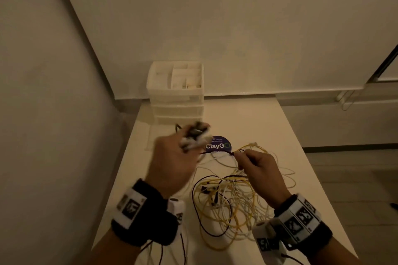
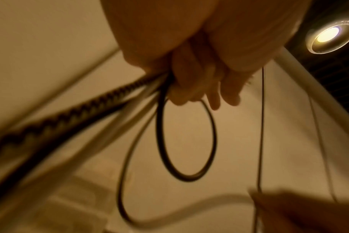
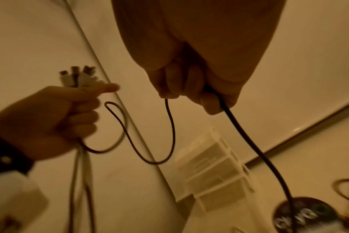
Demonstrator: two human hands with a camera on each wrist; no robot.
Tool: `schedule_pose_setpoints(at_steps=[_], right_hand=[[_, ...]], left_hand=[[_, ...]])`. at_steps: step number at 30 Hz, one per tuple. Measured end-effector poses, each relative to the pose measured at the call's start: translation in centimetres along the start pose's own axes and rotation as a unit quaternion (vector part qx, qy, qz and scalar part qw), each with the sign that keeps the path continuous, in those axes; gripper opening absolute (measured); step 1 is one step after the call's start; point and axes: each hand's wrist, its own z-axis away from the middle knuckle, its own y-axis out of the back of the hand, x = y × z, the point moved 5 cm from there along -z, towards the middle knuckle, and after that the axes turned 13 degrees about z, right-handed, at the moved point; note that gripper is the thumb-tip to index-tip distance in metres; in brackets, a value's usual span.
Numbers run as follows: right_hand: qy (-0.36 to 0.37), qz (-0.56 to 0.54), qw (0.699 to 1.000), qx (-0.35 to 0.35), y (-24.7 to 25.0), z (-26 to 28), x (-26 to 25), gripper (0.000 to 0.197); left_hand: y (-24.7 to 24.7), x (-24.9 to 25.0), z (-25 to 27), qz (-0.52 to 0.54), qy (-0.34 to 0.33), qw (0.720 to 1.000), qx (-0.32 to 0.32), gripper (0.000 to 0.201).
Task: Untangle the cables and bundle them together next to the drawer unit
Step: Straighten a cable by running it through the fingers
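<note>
My left hand point(image 1: 183, 146) is raised over the table and grips a bunch of cable ends, white and dark plugs point(image 3: 76, 77) sticking up from the fist. In the left wrist view its fingers point(image 2: 191, 82) curl round a dark cable loop point(image 2: 186, 141). My right hand point(image 1: 247, 159) pinches a thin dark cable point(image 3: 249, 141) that sags in a loop across to the left hand. A tangle of yellow, white and black cables point(image 1: 228, 200) lies on the table below both hands. The white drawer unit point(image 1: 176, 92) stands at the table's far left.
A round purple "ClayGo" sticker point(image 1: 218, 145) lies on the white table point(image 1: 269, 127) in front of the drawer unit. Walls close in on the left and behind. The table's right edge drops to the floor. A ceiling lamp point(image 2: 329, 37) glows overhead.
</note>
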Motion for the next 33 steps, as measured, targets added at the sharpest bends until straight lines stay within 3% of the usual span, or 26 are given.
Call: schedule_pose_setpoints(at_steps=[2, 4, 9, 11, 16, 22, 25, 28, 31, 33], right_hand=[[0.035, -0.045, 0.998, -0.036, 0.1, -0.1, -2.3, 0.041], [0.041, -0.13, 0.988, -0.067, 0.3, -0.3, -3.6, 0.041], [0.045, -0.231, 0.963, -0.135, 0.4, -0.5, -4.3, 0.038], [0.056, -0.239, 0.959, -0.144, 0.5, -0.7, -4.1, 0.036], [0.046, -0.19, 0.975, -0.107, -0.4, -1.0, -1.4, 0.036], [-0.022, -0.149, 0.987, -0.059, -2.2, -0.6, 4.2, 0.04], [-0.054, -0.129, 0.989, -0.051, -2.7, -0.3, 5.2, 0.039], [-0.071, -0.15, 0.982, -0.086, -2.1, 1.5, 5.0, 0.035], [-0.091, -0.182, 0.972, -0.117, -0.7, 4.5, 5.4, 0.031], [-0.151, -0.221, 0.954, -0.133, 1.2, 7.3, 5.7, 0.038]], left_hand=[[-3.0, -0.3, 0.6, -0.03, -0.022, 0.991, -0.127, 0.02], [-4.2, -0.8, 0.5, -0.053, -0.041, 0.985, -0.157, 0.015], [-4.1, -1.0, -0.1, -0.047, -0.053, 0.991, -0.115, 0.01], [-3.5, -0.6, -0.9, -0.044, -0.058, 0.995, -0.067, 0.015], [0.8, 1.3, -4.1, 0.005, -0.058, 0.992, 0.112, 0.017], [4.4, 1.8, -5.2, 0.0, -0.081, 0.981, 0.178, 0.016], [4.9, 0.6, -4.8, 0.038, -0.049, 0.982, 0.181, 0.021], [5.3, -0.3, -4.5, 0.086, -0.003, 0.986, 0.144, 0.009], [5.7, -0.2, -4.2, 0.149, 0.035, 0.984, 0.097, 0.031], [6.1, 0.3, -4.0, 0.19, 0.054, 0.978, 0.072, 0.042]])
